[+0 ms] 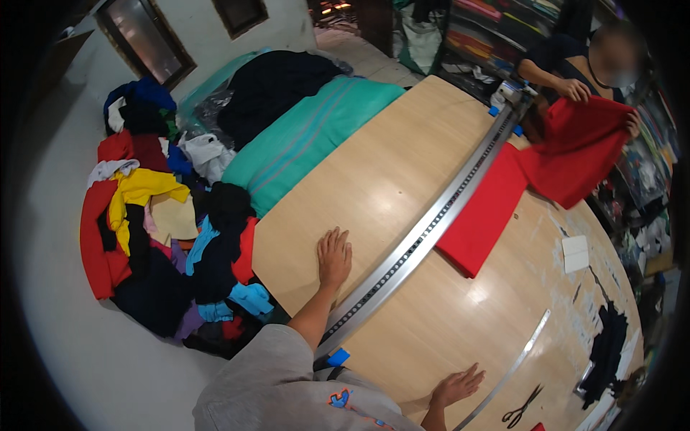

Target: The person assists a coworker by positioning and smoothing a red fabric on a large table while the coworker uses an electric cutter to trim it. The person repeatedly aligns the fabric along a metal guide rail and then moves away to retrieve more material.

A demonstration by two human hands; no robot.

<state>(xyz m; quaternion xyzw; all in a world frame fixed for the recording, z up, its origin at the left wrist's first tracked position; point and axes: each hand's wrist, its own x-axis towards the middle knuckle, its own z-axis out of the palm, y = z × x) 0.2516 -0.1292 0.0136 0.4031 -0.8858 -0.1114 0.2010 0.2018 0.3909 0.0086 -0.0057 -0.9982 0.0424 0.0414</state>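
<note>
My left hand [335,258] lies flat on the pale wooden table [388,187], fingers stretched out and nothing in it. A long metal rail [428,228] with a dark slotted strip runs across the table just to its right. My right hand [458,386] rests near the table's front edge with its fingers out, holding nothing. Close to its right lies a metal ruler [512,368], and farther right are black-handled scissors [522,407]. Red fabric [486,224] is spread on the table right of the rail. Another person's hands [574,90] hold up its far part.
Piled clothes and scraps [154,237] in many colours lie left of the table. A green wrapped bundle [309,136] sits along its far left edge. On the right are a white card [575,253] and black cloth [606,352]. Shelves of folded fabric [496,29] stand behind.
</note>
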